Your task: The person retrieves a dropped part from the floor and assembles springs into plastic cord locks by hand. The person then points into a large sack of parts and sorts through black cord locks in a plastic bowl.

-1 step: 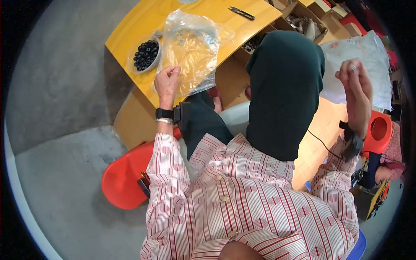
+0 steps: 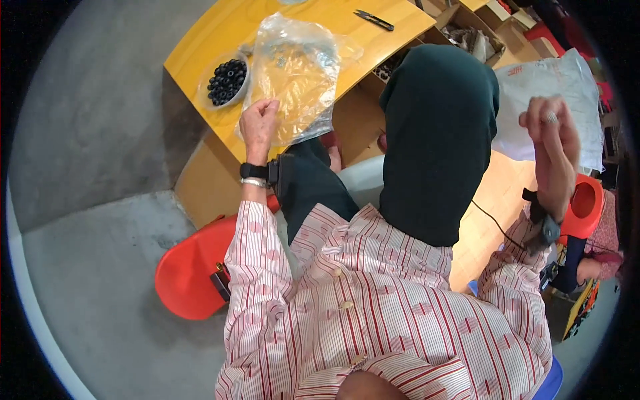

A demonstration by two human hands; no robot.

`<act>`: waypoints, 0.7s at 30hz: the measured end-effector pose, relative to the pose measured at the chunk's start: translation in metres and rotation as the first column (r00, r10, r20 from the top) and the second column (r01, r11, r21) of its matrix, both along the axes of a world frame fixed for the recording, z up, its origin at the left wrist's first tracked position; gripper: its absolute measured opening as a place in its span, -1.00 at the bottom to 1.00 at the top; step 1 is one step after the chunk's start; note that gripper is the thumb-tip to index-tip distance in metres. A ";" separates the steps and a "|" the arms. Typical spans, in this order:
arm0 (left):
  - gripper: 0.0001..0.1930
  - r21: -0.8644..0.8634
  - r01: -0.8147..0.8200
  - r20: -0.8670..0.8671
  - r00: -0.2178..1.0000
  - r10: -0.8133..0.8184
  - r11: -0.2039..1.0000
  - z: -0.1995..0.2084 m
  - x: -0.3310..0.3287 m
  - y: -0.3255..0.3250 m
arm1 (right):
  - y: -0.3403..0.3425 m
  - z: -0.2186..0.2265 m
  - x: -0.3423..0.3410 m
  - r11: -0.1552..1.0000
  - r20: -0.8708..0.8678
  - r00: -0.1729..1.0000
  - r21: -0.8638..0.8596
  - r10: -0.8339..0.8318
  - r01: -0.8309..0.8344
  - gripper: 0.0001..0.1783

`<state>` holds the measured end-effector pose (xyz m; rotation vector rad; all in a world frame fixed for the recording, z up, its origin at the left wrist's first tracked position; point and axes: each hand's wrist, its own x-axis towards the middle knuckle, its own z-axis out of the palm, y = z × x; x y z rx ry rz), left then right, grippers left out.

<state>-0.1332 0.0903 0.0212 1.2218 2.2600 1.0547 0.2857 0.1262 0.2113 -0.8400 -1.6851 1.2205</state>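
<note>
Left hand: fingers curled, pinching the near edge of the clear plastic bag.
Bag: lies on the yellow table, far left (crumpled).
Bowl of dark beads: just left of the bag.
Right hand: raised at right, fingers bunched; cannot tell what they hold.
</note>
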 end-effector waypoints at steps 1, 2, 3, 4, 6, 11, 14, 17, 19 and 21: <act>-0.73 -0.023 0.008 0.001 1.000 -0.008 1.000 -0.002 -0.007 -0.006 | -0.005 0.000 -0.010 0.980 -0.014 0.987 0.124 0.161 -0.158 -0.78; -0.73 -0.024 -0.027 -0.018 0.999 0.026 0.999 -0.004 -0.014 -0.014 | -0.015 0.000 -0.024 0.938 -0.037 0.957 0.212 0.288 -0.274 -0.79; -0.74 -0.073 0.002 -0.052 0.999 -0.005 0.997 -0.007 -0.015 -0.015 | -0.027 0.004 -0.036 0.883 -0.036 0.921 0.301 0.389 -0.361 -0.79; -0.74 -0.122 0.029 -0.084 0.996 -0.039 0.992 -0.010 -0.016 -0.016 | -0.033 -0.001 -0.049 0.805 -0.074 0.858 0.396 0.508 -0.443 -0.81; -0.75 -0.026 0.056 -0.073 0.996 -0.058 0.998 -0.018 -0.012 -0.003 | -0.064 0.009 -0.064 0.752 -0.076 0.802 0.410 0.592 -0.516 -0.81; -0.77 -0.032 0.063 -0.147 0.987 -0.067 0.998 -0.036 -0.017 -0.001 | -0.114 -0.014 -0.117 0.707 0.029 0.734 0.244 0.679 -0.664 -0.84; -0.78 -0.015 0.073 -0.127 0.989 -0.074 0.997 -0.048 -0.023 -0.006 | -0.128 -0.034 -0.132 0.731 -0.024 0.731 -0.035 0.681 -0.682 -0.86; -0.74 -0.012 0.094 -0.072 0.993 -0.095 0.995 -0.027 -0.010 -0.019 | -0.129 -0.059 -0.138 0.625 -0.246 0.741 -0.410 0.625 -0.664 -0.85; -0.76 0.108 -0.022 0.071 0.997 0.014 0.994 -0.012 -0.008 -0.025 | -0.120 -0.070 -0.142 0.640 -0.259 0.787 -0.467 0.560 -0.609 -0.85; -0.80 0.101 -0.111 0.393 0.918 0.063 0.989 -0.024 -0.035 -0.050 | -0.119 -0.074 -0.147 0.647 -0.223 0.808 -0.500 0.545 -0.575 -0.85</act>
